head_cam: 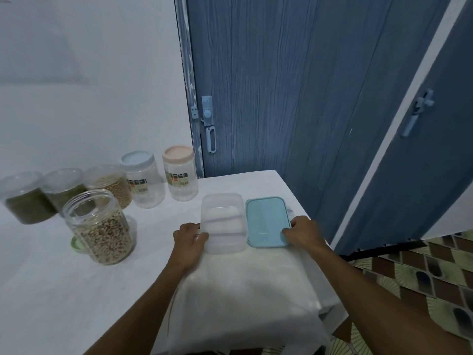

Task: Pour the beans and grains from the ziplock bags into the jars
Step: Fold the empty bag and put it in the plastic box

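Left hand (pixel 190 235): fingers curled round near left corner of tub (pixel 222 221), thumb on its wall, probably to steady it
Right hand (pixel 303 231): fingers bent, pinching near right edge of lid (pixel 267 221), laid flat just beside tub so the mouth is free
Tub: open, looks empty, on table (pixel 51 278) near the right edge
Jars: bean jar (pixel 99 226) uncapped at left, partly filled; blue-cap jar (pixel 143 179) and pink-cap jar (pixel 180 172) behind, closed, empty
Bags: none clearly seen; white mass between the arms unclear

Apparently six jars (pixel 98 226) (pixel 24 198) (pixel 64 188) (pixel 110 183) (pixel 143 179) (pixel 180 172), one tub (pixel 222 221)
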Tool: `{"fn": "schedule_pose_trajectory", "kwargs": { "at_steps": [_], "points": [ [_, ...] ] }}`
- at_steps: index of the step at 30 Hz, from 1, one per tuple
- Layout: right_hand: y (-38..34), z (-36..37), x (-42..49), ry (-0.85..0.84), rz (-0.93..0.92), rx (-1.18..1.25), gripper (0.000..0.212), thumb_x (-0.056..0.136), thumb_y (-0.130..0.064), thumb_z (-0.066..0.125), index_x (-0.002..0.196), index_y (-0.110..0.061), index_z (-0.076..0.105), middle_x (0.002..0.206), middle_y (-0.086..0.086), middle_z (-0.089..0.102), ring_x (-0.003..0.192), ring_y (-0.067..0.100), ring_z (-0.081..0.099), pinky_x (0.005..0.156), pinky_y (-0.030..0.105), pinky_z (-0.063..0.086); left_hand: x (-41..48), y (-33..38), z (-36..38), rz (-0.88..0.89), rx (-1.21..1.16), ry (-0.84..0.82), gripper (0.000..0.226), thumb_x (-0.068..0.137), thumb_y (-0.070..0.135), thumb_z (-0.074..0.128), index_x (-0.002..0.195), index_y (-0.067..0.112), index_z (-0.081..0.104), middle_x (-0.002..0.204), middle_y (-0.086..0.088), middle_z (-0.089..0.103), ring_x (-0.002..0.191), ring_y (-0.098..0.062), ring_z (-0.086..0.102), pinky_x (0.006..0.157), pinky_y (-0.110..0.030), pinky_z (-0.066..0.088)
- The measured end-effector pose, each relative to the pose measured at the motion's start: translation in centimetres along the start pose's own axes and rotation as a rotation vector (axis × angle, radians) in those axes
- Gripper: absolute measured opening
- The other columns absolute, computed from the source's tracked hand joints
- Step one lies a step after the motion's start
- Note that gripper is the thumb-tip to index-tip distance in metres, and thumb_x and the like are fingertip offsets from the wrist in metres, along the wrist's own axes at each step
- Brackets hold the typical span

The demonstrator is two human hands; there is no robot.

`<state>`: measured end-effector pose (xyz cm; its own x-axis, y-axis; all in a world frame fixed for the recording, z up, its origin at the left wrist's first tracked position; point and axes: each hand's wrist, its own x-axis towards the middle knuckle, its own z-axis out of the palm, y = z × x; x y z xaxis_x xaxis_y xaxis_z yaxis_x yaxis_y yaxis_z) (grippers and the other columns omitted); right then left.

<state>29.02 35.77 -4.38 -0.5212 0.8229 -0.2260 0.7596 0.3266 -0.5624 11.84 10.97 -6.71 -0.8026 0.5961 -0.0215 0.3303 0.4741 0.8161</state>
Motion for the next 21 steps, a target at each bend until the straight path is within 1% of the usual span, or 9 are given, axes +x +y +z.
{"fn": "schedule_pose_trajectory", "kwargs": {
  "at_steps": [2, 3, 6, 7, 10, 13, 15, 19, 21],
  "points": [
    [0.1, 0.2, -0.6, 0.002, -0.001, -0.036, 0.025, 0.062, -0.036, 0.055, 0.075, -0.016, 0.058, 0.092, 0.006, 0.064, 0.084, 0.027, 0.063, 0.063, 0.028, 0.044, 0.2, -0.1, -0.5, -0.028, 0.017, -0.032, 0.077, 0.072, 0.071, 0.031, 0.118, 0.019, 0.065, 0.139, -0.011, 0.048, 0.141, -0.029, 0.025, 0.106, -0.03, 0.019],
    [0.0, 0.2, -0.9, 0.008, 0.002, -0.043, 0.024, 0.063, -0.036, 0.056, 0.077, -0.016, 0.058, 0.093, 0.006, 0.063, 0.087, 0.028, 0.063, 0.063, 0.028, 0.042, 0.1, 0.0, -0.7, -0.063, 0.036, -0.018, 0.078, 0.077, 0.075, 0.028, 0.119, 0.02, 0.065, 0.142, -0.012, 0.048, 0.143, -0.03, 0.023, 0.11, -0.034, 0.017],
    [-0.4, 0.4, -1.3, 0.024, 0.022, -0.039, 0.013, 0.074, -0.024, 0.064, 0.082, -0.016, 0.058, 0.092, 0.005, 0.06, 0.086, 0.028, 0.061, 0.063, 0.028, 0.04, 0.3, 0.6, -1.5, -0.17, 0.123, 0.035, 0.09, 0.08, 0.088, 0.01, 0.097, 0.021, 0.067, 0.125, -0.015, 0.061, 0.127, -0.041, 0.045, 0.105, -0.044, 0.028],
    [-0.5, 0.4, -1.2, 0.017, 0.027, -0.017, 0.011, 0.074, -0.021, 0.064, 0.077, -0.015, 0.056, 0.087, 0.005, 0.059, 0.08, 0.027, 0.059, 0.059, 0.027, 0.038, 0.5, 0.6, -1.6, -0.187, 0.156, 0.009, 0.089, 0.079, 0.088, 0.014, 0.099, 0.021, 0.068, 0.122, -0.014, 0.061, 0.122, -0.041, 0.048, 0.103, -0.044, 0.031],
    [-1.0, 0.0, -0.8, -0.01, 0.019, 0.172, 0.022, 0.075, -0.014, 0.062, 0.062, -0.014, 0.044, 0.066, 0.005, 0.049, 0.059, 0.023, 0.048, 0.049, 0.025, 0.032, 0.2, 1.6, -1.6, -0.226, 0.198, -0.035, 0.064, 0.086, 0.069, 0.047, 0.109, 0.012, 0.068, 0.119, -0.014, 0.058, 0.116, -0.04, 0.051, 0.1, -0.045, 0.039],
    [-1.4, -0.7, -0.2, -0.065, 0.022, 0.369, 0.034, 0.078, -0.006, 0.063, 0.059, -0.018, 0.038, 0.059, 0.004, 0.041, 0.052, 0.021, 0.038, 0.05, 0.025, 0.028, 0.2, 2.1, -1.7, -0.155, 0.056, 0.046, 0.034, 0.089, 0.034, 0.064, 0.068, 0.009, 0.056, 0.082, -0.013, 0.053, 0.082, -0.036, 0.057, 0.076, -0.036, 0.046],
    [-1.9, -1.4, 0.1, -0.108, 0.028, 0.456, 0.028, 0.076, -0.004, 0.064, 0.063, -0.016, 0.043, 0.065, 0.008, 0.044, 0.058, 0.02, 0.039, 0.056, 0.028, 0.029, 0.3, 2.5, -2.0, -0.137, -0.029, 0.043, 0.036, 0.089, 0.013, 0.061, 0.059, 0.01, 0.042, 0.07, -0.01, 0.04, 0.063, -0.024, 0.042, 0.058, -0.029, 0.035],
    [-3.4, -3.4, 0.8, -0.135, 0.012, 0.507, 0.018, 0.081, 0.002, 0.064, 0.073, -0.009, 0.053, 0.065, 0.009, 0.047, 0.055, 0.02, 0.042, 0.05, 0.023, 0.032, 0.7, 3.6, -2.6, -0.176, -0.182, 0.04, 0.018, 0.09, 0.016, 0.058, 0.074, 0.008, 0.057, 0.078, -0.011, 0.049, 0.07, -0.022, 0.048, 0.056, -0.03, 0.05],
    [-4.1, -4.3, 1.4, -0.11, -0.01, 0.515, 0.017, 0.081, 0.001, 0.065, 0.07, -0.009, 0.055, 0.07, 0.012, 0.053, 0.062, 0.023, 0.049, 0.059, 0.03, 0.038, 0.6, 4.6, -2.4, -0.15, -0.197, 0.051, 0.02, 0.093, 0.014, 0.057, 0.08, 0.001, 0.063, 0.078, -0.011, 0.052, 0.072, -0.023, 0.052, 0.054, -0.024, 0.054]
  ]
}}
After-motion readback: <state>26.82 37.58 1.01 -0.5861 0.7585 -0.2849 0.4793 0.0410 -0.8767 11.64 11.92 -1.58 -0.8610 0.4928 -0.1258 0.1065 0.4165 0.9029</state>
